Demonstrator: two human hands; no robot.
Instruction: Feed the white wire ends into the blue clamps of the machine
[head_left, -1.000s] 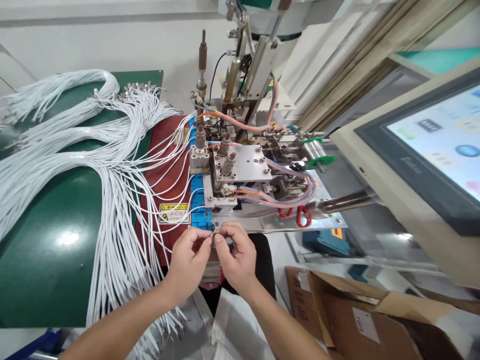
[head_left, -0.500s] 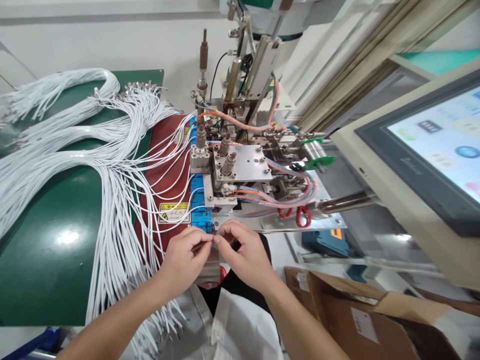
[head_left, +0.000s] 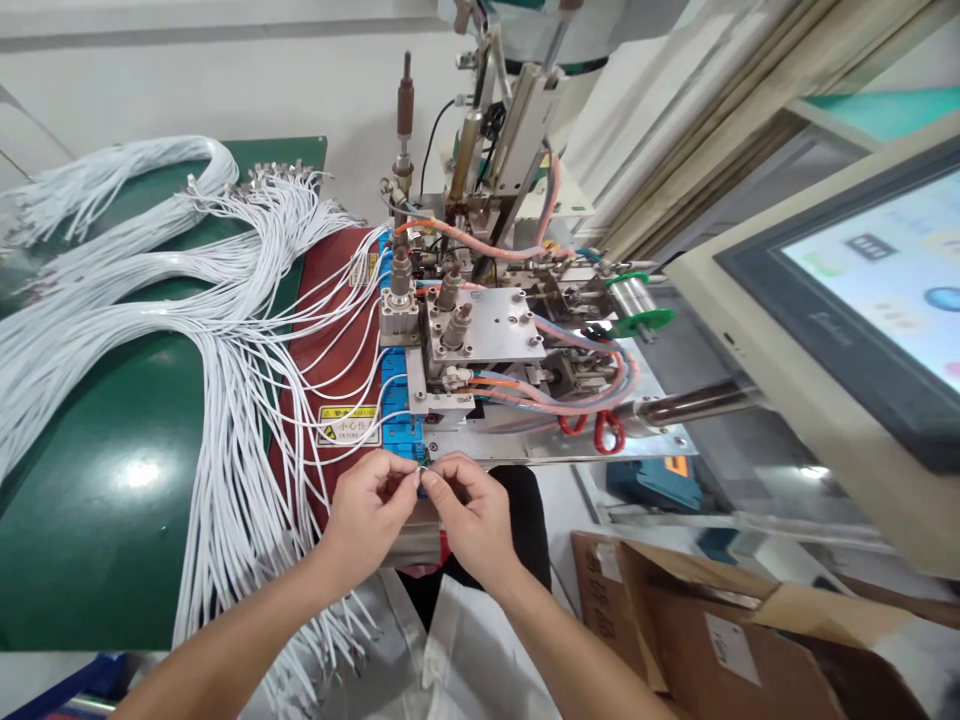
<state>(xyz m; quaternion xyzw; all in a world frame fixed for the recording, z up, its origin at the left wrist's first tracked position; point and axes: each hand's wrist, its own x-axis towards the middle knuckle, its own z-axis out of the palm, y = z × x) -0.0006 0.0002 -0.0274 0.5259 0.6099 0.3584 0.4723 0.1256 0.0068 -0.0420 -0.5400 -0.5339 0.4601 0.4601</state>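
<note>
My left hand (head_left: 373,503) and my right hand (head_left: 471,510) meet fingertip to fingertip at the near end of a blue fixture strip (head_left: 400,432). Both are closed in a pinch. A thin whitish piece (head_left: 422,469) shows between the fingertips, mostly covered, so its kind is unclear. White cables (head_left: 244,440) fan out in a thick bundle left of my left hand. Several single cables curve over a red-brown plate (head_left: 300,350) into the blue strip. Beyond my hands stands a metal bench machine (head_left: 484,330) with pressing cylinders.
A tilted touch screen (head_left: 847,300) juts in from the right on a metal arm. Orange and clear hoses (head_left: 540,400) loop over the machine, near a green-rimmed wire spool (head_left: 634,305). Cardboard boxes (head_left: 720,620) stand below right. A green table top (head_left: 90,560) lies left.
My right hand has shifted slightly left and down, and the pinched fingertips have moved a little left. A whitish piece now shows between them. The machine's parts look the same.
</note>
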